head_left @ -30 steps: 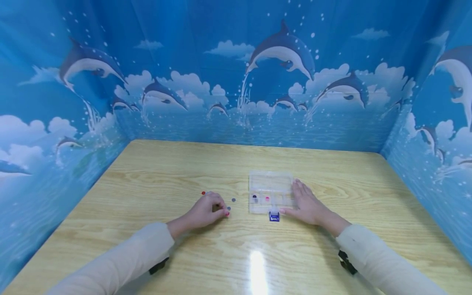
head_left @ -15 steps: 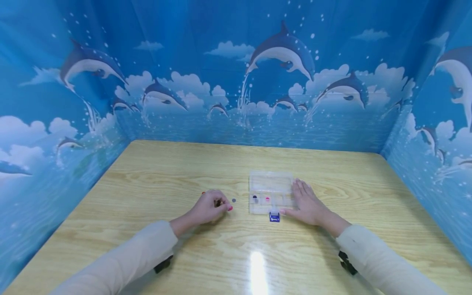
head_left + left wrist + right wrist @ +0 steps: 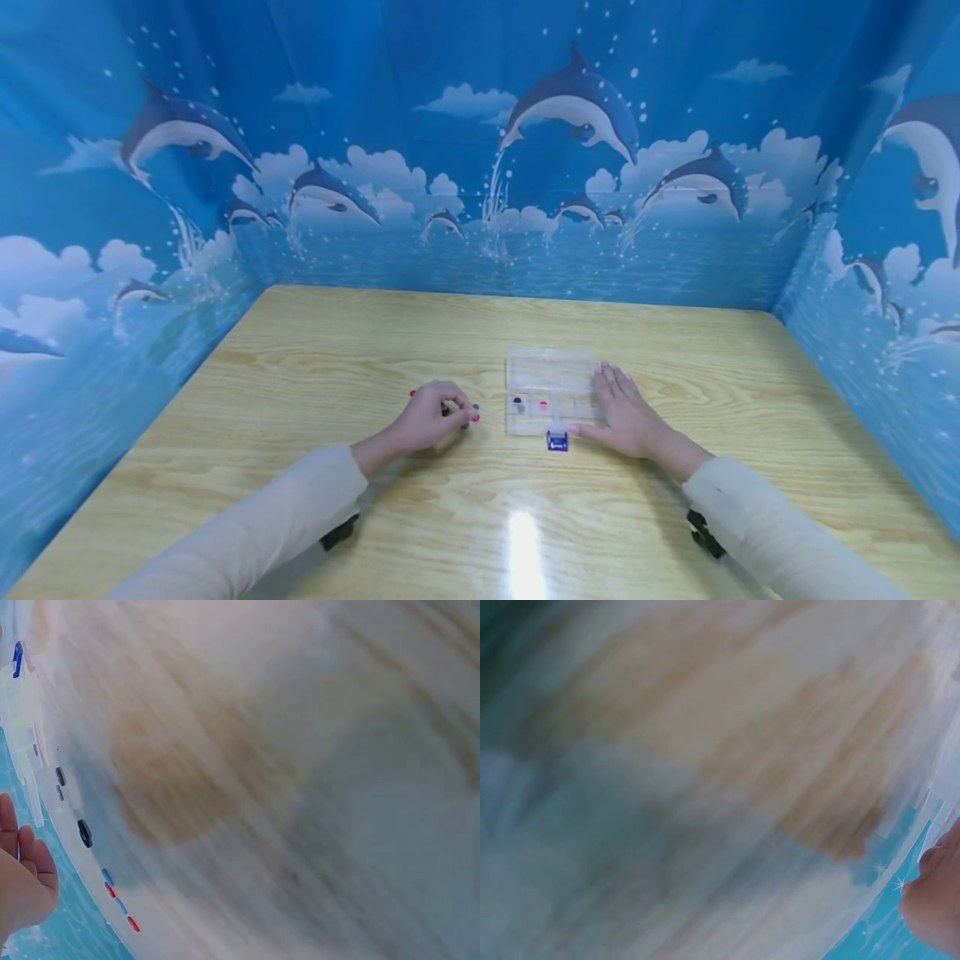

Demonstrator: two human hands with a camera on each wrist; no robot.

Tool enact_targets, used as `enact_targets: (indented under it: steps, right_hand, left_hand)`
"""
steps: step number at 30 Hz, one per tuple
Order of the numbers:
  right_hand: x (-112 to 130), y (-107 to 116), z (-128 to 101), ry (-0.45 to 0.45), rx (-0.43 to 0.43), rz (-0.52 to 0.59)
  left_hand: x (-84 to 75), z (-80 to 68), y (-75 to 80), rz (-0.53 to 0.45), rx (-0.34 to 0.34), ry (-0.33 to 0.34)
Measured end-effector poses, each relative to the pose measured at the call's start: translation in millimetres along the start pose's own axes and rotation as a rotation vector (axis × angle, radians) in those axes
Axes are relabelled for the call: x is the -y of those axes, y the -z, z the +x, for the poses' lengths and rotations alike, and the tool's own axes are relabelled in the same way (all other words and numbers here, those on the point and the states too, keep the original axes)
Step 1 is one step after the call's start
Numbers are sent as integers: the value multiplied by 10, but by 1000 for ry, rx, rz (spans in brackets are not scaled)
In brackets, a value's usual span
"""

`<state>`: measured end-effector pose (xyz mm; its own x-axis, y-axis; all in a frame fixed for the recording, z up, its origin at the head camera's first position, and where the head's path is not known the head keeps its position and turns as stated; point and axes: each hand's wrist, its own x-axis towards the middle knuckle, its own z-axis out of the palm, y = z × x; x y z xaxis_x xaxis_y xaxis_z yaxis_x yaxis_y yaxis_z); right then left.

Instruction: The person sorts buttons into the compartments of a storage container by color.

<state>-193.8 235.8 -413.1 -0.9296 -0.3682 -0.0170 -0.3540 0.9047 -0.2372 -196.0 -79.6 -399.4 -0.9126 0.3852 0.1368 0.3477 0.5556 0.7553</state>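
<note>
Red and small, a round button (image 3: pixel 413 392) lies on the wood just left of the left hand (image 3: pixel 430 421). That hand rests on the table with its fingers curled in, fingertips pinched over a small dark button (image 3: pixel 464 425); whether the button is actually gripped cannot be told from the head view. Just right of it, apart from the fingertips, sits the clear plastic compartment box (image 3: pixel 551 392), lid folded back, with a dark button (image 3: pixel 517 401) and a pink button (image 3: pixel 543 404) in its near cells and a blue latch (image 3: pixel 557 441) at its front edge. The right hand (image 3: pixel 626 412) lies flat, fingers straight, against the box's right side, holding nothing. Pale wood-grain laminate makes up the glossy table (image 3: pixel 337 350), catching a glare near the front. Blue dolphin-and-cloud panels (image 3: pixel 480 150) wall it in on three sides. Both wrist views are blurred.
</note>
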Motion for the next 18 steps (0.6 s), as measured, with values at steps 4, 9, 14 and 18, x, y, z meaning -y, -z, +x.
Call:
enact_targets:
  steps: [4,9,14,18]
  right_hand:
    - [5,2,-2,3,-6,-7]
    - [13,8,-9,0,-6,-6]
    - [15,11,-8,0,-5,-4]
    - [13,9,-8,-2,-3,-6]
  left_hand:
    - [-23,24,-4,0,-1,-1]
    - [-32,63,-26,-22,2,-3]
    - [-42,96,-50,-33,-4,12]
    - [-45,116,-66,-31,0,14]
